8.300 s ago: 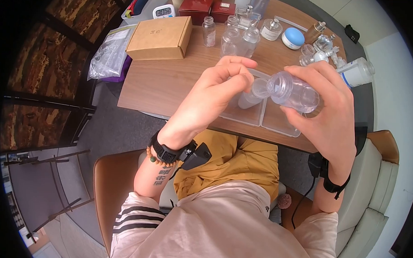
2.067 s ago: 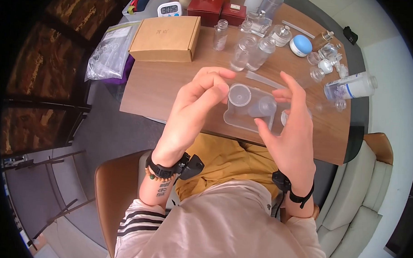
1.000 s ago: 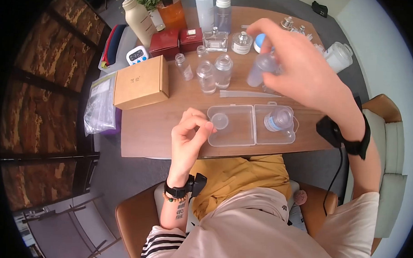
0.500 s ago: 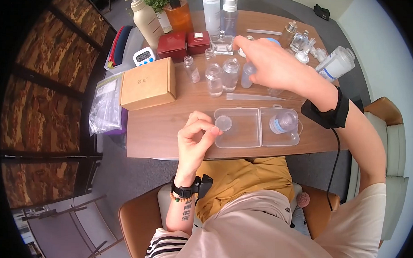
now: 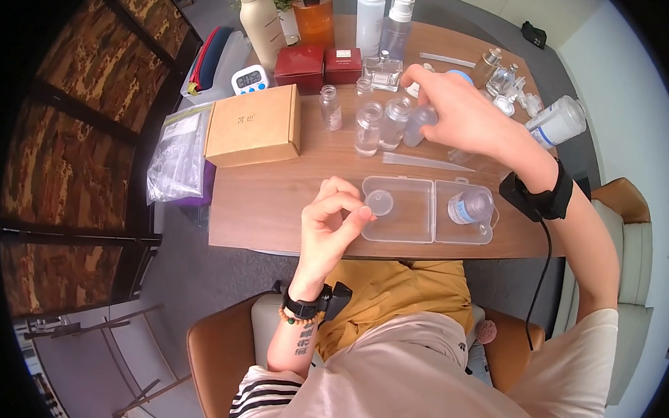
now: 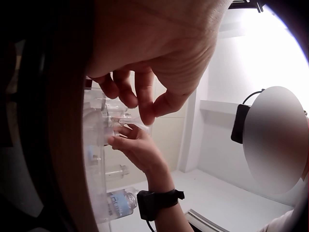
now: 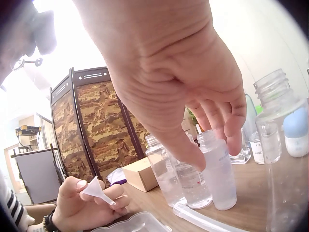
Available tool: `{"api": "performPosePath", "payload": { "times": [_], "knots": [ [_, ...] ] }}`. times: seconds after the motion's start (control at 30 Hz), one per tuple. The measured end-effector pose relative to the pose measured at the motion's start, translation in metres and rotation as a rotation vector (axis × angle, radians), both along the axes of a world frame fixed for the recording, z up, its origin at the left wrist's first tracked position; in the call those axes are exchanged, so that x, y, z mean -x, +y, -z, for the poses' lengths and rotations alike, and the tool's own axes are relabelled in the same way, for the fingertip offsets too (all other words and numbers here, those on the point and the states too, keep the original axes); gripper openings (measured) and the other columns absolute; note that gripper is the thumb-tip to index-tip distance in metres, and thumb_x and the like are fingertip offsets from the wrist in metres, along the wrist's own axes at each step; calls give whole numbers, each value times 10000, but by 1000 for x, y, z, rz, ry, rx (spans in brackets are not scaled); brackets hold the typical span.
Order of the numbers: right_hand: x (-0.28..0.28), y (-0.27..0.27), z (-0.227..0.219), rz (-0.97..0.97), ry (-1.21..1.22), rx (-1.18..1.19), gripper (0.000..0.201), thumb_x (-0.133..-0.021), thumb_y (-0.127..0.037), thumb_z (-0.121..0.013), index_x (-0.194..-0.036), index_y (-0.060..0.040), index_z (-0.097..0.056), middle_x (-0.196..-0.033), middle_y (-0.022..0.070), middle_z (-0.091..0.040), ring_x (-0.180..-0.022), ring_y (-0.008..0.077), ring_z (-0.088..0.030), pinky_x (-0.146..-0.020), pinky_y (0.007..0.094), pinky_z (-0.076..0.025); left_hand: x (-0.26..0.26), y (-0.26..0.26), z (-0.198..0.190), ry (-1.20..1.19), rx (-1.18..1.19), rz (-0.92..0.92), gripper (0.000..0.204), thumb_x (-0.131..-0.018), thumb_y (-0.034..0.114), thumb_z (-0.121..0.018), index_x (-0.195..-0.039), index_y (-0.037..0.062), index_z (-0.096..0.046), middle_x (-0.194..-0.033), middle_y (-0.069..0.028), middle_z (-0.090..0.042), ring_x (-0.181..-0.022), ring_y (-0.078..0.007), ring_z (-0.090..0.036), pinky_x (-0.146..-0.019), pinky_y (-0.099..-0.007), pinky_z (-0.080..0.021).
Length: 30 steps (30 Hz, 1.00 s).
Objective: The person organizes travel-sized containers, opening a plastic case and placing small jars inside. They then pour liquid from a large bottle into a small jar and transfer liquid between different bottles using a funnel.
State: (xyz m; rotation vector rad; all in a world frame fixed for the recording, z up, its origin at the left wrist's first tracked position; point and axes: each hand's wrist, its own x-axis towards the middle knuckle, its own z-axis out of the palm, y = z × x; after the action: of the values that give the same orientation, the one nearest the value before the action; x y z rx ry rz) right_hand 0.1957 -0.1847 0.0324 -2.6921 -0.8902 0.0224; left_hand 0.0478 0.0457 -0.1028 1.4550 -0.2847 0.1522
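Note:
My left hand [image 5: 330,225] pinches a small white plastic funnel [image 7: 98,191] between thumb and index finger, over the left side of the open clear plastic case [image 5: 406,239]. In the head view only the funnel's round mouth [image 5: 380,202] shows. My right hand [image 5: 474,118] reaches across the table, thumb and fingers around the upper part of a frosted, uncapped bottle [image 7: 220,181]. That bottle stands upright on the wood, beside two clear open bottles [image 5: 367,129] with liquid low inside. A blue-labelled clear bottle [image 5: 469,207] stands in the case's right half.
A clear tapered strip [image 5: 424,162] lies behind the case. A cardboard box [image 5: 253,125] and bagged plastic [image 5: 178,159] sit left. Red boxes [image 5: 300,66], tall pump bottles [image 5: 369,26] and perfume bottles [image 5: 383,72] line the back; a large clear bottle [image 5: 557,121] is at right.
Earlier my right hand tilted a clear bottle at the funnel above the frosted bottle. It has since carried the frosted bottle from the case to the clear bottles. My left hand keeps the funnel.

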Motion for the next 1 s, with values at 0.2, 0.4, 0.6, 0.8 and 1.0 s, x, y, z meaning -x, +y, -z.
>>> {"api": "performPosePath", "payload": {
  "times": [0.2,0.4,0.6,0.8,1.0],
  "knots": [
    [-6,-8,-3,-86,-36,38,654,-774,-84,-824,-1362,-71,-537,-1094,160,-679,-1080,344,-661,-917,462,-537,1,-2,-4,12,17,-3,104,-945,35,-730,-842,39,-741,-938,-25,-616,-944,-154,-557,-881,-320,-443],
    [10,-14,-61,-52,-119,-269,191,-868,-83,-772,-1019,6,-695,-1040,93,-702,-918,304,-669,-832,403,-540,1,-5,-8,90,48,-29,103,-952,50,-725,-850,63,-728,-897,-19,-631,-954,-173,-535,-917,-338,-411],
    [102,3,-56,-328,-306,-78,355,-732,-120,-852,-1042,-18,-712,-1002,88,-621,-943,305,-577,-790,419,-475,3,-9,-27,40,-93,-16,85,-936,58,-733,-853,75,-730,-899,-14,-616,-959,-189,-491,-926,-343,-387],
    [126,-4,-30,-327,-229,-23,590,-621,-139,-894,-1162,-10,-698,-1023,78,-599,-963,287,-561,-787,411,-464,9,-16,-49,-43,-116,73,43,-897,38,-735,-866,67,-728,-922,-12,-595,-969,-208,-463,-915,-345,-389],
    [128,-5,-15,-345,-291,-87,420,-757,-153,-762,-1141,8,-702,-996,69,-600,-915,263,-541,-763,382,-451,12,-19,-54,-64,-163,80,40,-880,43,-738,-860,50,-704,-942,-29,-606,-980,-216,-470,-922,-353,-391]
  ]
}}
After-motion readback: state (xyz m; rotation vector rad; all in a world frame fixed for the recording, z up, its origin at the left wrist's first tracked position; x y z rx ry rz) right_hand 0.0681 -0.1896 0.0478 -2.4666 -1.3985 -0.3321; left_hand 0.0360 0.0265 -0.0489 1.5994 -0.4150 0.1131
